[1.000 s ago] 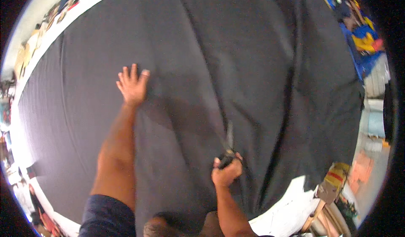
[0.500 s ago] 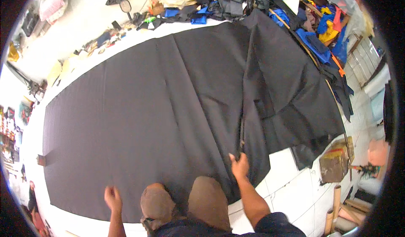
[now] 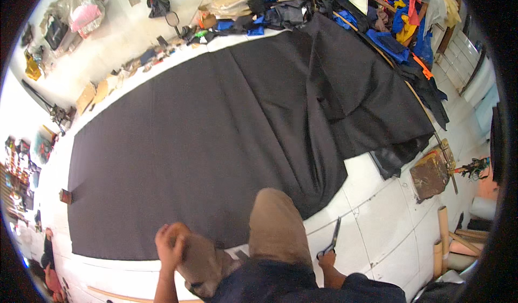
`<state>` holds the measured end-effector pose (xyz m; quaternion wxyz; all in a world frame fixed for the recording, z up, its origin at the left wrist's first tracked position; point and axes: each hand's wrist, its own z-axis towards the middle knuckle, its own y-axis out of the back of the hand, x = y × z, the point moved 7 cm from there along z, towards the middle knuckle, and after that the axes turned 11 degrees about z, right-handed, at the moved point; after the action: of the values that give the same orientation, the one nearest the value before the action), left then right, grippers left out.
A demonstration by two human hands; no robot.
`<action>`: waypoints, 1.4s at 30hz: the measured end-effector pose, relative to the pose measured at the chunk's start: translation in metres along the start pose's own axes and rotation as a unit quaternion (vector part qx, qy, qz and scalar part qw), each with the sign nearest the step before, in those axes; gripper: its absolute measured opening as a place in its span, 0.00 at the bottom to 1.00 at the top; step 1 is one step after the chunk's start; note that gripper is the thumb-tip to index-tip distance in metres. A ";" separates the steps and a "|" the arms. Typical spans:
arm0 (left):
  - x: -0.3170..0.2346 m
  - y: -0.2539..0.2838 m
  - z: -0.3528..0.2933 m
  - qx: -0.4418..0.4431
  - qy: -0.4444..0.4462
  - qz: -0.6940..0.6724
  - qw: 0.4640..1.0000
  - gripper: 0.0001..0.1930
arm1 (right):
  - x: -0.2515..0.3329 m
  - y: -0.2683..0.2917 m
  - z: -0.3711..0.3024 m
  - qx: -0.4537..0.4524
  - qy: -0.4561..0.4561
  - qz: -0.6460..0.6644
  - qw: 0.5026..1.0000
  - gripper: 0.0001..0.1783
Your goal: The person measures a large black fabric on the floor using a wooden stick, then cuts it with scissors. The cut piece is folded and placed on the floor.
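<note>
A large sheet of black fabric (image 3: 183, 152) lies spread over the white floor, smooth at the left and rumpled into long folds at the right. My right hand (image 3: 326, 260) grips the handles of a pair of scissors (image 3: 336, 235), whose dark blades point away from me above the tiles, beyond the fabric's near edge. My left hand (image 3: 170, 245) rests at my left knee, its fingers apart and nothing in them. Both of my knees are at the near edge of the fabric.
A small brownish block (image 3: 66, 196) sits at the fabric's left edge. Colourful cloth scraps (image 3: 399, 33) are heaped at the far right, beside a long wooden strip (image 3: 418, 95). A worn box (image 3: 430, 174) and cardboard tubes (image 3: 443, 233) stand at the right.
My right hand has drawn back from the fabric fold toward me, onto the tile side with the scissors. My left hand has moved up to my knee. The view has shifted.
</note>
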<state>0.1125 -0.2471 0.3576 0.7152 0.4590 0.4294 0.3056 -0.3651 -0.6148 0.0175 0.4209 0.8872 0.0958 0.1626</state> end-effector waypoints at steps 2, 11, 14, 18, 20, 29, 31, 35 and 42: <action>-0.011 -0.007 -0.015 0.056 -0.057 0.069 0.994 0.22 | 0.005 -0.001 0.018 0.033 0.012 -0.050 0.998 0.09; -0.031 0.005 -0.060 0.110 -0.088 0.078 0.987 0.23 | 0.258 0.059 0.093 -0.216 0.426 -0.067 0.876 0.30; -0.031 0.011 -0.055 0.121 -0.078 0.068 0.987 0.21 | 0.254 0.064 0.127 -0.147 0.413 -0.001 0.899 0.26; -0.074 0.004 -0.027 0.203 -0.101 -0.034 0.973 0.20 | 0.084 0.289 0.223 -0.326 0.019 0.152 0.933 0.28; -0.038 0.028 -0.034 0.247 -0.048 0.009 0.968 0.17 | 0.146 0.267 0.219 -0.181 -0.205 0.686 0.674 0.43; -0.116 0.047 -0.059 0.509 -0.084 0.065 0.854 0.19 | 0.168 0.609 0.071 -0.458 -0.135 0.601 0.641 0.31; -0.161 0.067 -0.020 0.512 0.007 0.085 0.855 0.21 | 0.216 0.645 0.042 -0.485 0.018 0.436 0.758 0.26; -0.232 0.037 0.107 0.434 0.107 -0.225 0.866 0.26 | 0.351 0.648 -0.075 -0.283 0.301 0.298 0.860 0.20; -0.475 0.029 0.347 0.614 0.323 -0.389 0.606 0.52 | 0.416 0.667 -0.150 -0.037 0.347 0.293 0.890 0.32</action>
<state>0.2106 -0.7671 0.6152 0.1317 0.4518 0.8574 -0.2082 -0.0117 -0.7980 0.7114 0.3265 0.7463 -0.0343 0.5790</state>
